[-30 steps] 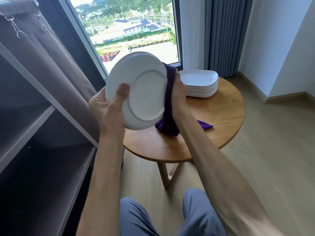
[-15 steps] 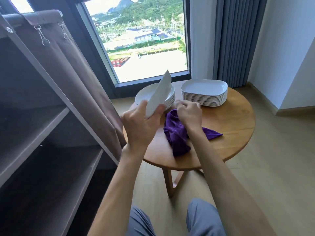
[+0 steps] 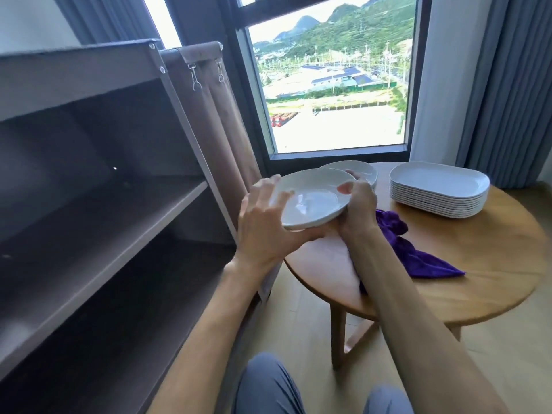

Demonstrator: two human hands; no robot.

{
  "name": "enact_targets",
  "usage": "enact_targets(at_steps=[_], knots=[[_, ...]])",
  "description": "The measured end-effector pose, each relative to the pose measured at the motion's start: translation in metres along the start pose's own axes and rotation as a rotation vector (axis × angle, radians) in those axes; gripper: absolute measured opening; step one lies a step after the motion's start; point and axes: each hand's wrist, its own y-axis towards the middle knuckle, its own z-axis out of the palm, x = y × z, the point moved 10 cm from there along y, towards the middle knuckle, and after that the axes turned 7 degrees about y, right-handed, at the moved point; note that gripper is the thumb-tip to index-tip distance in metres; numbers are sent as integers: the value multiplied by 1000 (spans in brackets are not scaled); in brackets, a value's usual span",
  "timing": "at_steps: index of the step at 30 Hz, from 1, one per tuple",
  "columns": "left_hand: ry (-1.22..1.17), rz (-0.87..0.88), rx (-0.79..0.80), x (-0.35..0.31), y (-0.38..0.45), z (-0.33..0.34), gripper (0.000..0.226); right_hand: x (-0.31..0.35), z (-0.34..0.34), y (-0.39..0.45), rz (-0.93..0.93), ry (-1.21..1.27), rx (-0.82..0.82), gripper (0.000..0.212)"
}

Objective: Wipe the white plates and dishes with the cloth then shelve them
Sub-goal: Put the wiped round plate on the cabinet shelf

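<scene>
A round white plate point(image 3: 313, 201) is held level above the left edge of the round wooden table point(image 3: 493, 264). My left hand point(image 3: 265, 225) grips its near left rim, thumb on top. My right hand point(image 3: 357, 204) grips its right rim, thumb on the upper face. The purple cloth point(image 3: 415, 255) lies loose on the table beside my right forearm. Behind the held plate sits a stack of round white plates point(image 3: 363, 171). A stack of white rounded-rectangle dishes point(image 3: 439, 189) stands at the table's back right.
A brown fabric shelf unit point(image 3: 104, 222) with bare shelves stands to the left, its rolled-up cover point(image 3: 194, 58) clipped at the top. Window and grey curtains point(image 3: 507, 85) are behind the table. My knees point(image 3: 268, 383) are at the bottom, over wooden floor.
The cloth was dropped on the table and my right hand took the plate's right rim. The plate went from upright to level. The view turned left toward the shelves.
</scene>
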Motion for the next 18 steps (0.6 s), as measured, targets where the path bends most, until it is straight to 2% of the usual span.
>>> enact_targets(at_steps=[2, 3, 4, 6, 7, 9, 13, 18], knots=[[-108, -262, 86, 38, -16, -3, 127, -4, 14, -3, 4, 44, 28, 51], [-221, -366, 92, 50, -27, -7, 135, -6, 21, -6, 2, 44, 46, 51], [-362, -439, 85, 59, -36, -10, 135, -8, 28, -10, -3, 39, 72, 52], [-639, -478, 18, 68, -48, -20, 110, -15, 44, -18, 11, 25, 127, 55], [-694, -479, -14, 71, -54, -26, 98, -21, 51, -20, 17, 6, 160, 54], [-716, -498, -61, 81, -63, -36, 96, -32, 63, -24, 15, -43, 220, 50], [-700, -602, -193, 109, -86, -66, 125, -61, 90, -41, 48, -196, 342, 45], [-548, -623, -305, 144, -115, -116, 127, -102, 140, -67, 97, -280, 483, 47]])
